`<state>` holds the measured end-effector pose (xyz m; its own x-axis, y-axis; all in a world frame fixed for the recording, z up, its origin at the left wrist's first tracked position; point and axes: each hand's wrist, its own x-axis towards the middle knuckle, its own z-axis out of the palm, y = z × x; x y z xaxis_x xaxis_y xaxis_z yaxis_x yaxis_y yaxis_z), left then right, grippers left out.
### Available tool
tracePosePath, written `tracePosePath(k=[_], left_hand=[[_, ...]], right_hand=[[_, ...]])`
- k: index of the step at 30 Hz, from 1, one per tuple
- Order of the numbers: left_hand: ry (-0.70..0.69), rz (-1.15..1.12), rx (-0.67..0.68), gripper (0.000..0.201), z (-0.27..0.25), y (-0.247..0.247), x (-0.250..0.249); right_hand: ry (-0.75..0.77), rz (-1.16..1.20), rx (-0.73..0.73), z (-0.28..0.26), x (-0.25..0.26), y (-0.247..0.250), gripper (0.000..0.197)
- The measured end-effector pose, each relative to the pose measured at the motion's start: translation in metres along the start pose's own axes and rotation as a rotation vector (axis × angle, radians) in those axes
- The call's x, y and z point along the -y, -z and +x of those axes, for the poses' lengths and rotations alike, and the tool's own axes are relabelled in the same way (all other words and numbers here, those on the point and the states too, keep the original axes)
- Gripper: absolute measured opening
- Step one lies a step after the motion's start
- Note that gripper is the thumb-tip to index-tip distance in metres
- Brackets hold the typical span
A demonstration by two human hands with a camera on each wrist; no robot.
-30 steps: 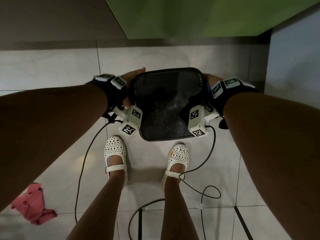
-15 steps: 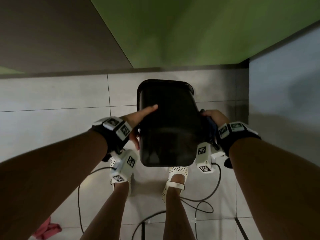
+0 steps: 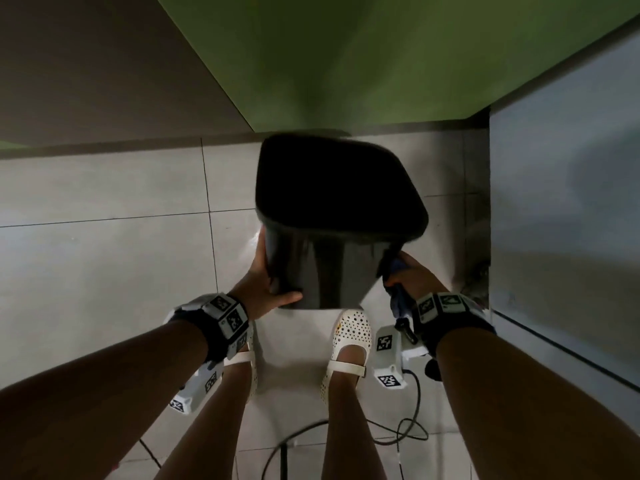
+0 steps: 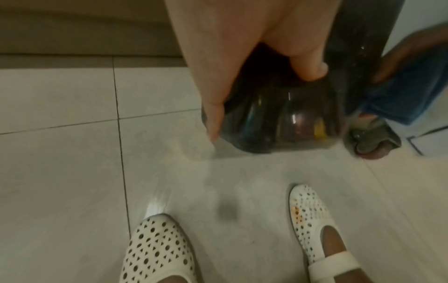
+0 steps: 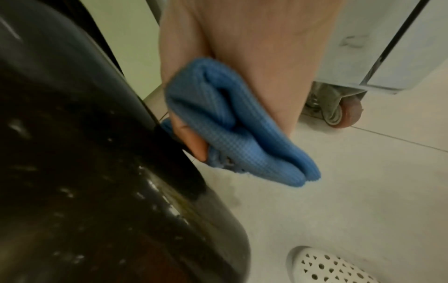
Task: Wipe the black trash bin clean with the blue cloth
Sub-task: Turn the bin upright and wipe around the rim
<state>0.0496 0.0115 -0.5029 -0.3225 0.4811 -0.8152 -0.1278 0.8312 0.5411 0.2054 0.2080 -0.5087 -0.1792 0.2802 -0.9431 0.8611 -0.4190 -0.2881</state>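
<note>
The black trash bin [image 3: 332,209] is held off the tiles, leaning with its wide mouth away from me and its narrow base toward my feet. My left hand [image 3: 273,289] grips its lower left corner, thumb on the near face; the left wrist view shows thumb and fingers around the glossy base [image 4: 278,124]. My right hand [image 3: 405,271] holds the bunched blue cloth [image 5: 242,130] and touches the bin's speckled right side [image 5: 97,153]. The cloth [image 4: 400,99] shows beyond the bin in the left wrist view.
A green wall [image 3: 381,64] stands just behind the bin. A grey cabinet [image 3: 561,220] on castors [image 5: 339,113] is close on the right. My white shoes [image 3: 349,344] are right under the bin, and black cables [image 3: 398,434] trail on the tiled floor.
The bin went from upright, mouth toward me, to raised and tipped away toward the wall. My left hand slid from the rim to the lower corner; my right hand kept the cloth at the side.
</note>
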Motion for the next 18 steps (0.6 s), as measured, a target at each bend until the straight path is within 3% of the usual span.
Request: tracePosePath(k=[3, 5, 9, 11, 14, 18], left_hand=[[0.023, 0.102, -0.105, 0.086, 0.01, -0.01, 0.024], [0.057, 0.178, -0.104, 0.065, 0.02, -0.014, 0.039], [0.19, 0.274, -0.081, 0.043, 0.03, -0.021, 0.05], [0.323, 0.161, -0.129, 0.02, 0.032, -0.023, 0.047], [0.413, 0.067, -0.145, 0.017, 0.027, -0.025, 0.053], [0.493, -0.368, -0.274, 0.027, 0.004, -0.019, 0.039]], right_hand=[[-0.068, 0.006, -0.085, 0.009, -0.005, -0.007, 0.021], [-0.1, 0.039, -0.104, 0.02, -0.013, -0.01, 0.02], [-0.107, 0.094, -0.114, 0.033, -0.02, -0.014, 0.024], [-0.092, 0.068, -0.099, 0.041, -0.028, -0.012, 0.035], [-0.09, 0.068, -0.076, 0.042, -0.032, -0.015, 0.036], [-0.074, 0.087, -0.015, 0.035, -0.031, -0.026, 0.025]])
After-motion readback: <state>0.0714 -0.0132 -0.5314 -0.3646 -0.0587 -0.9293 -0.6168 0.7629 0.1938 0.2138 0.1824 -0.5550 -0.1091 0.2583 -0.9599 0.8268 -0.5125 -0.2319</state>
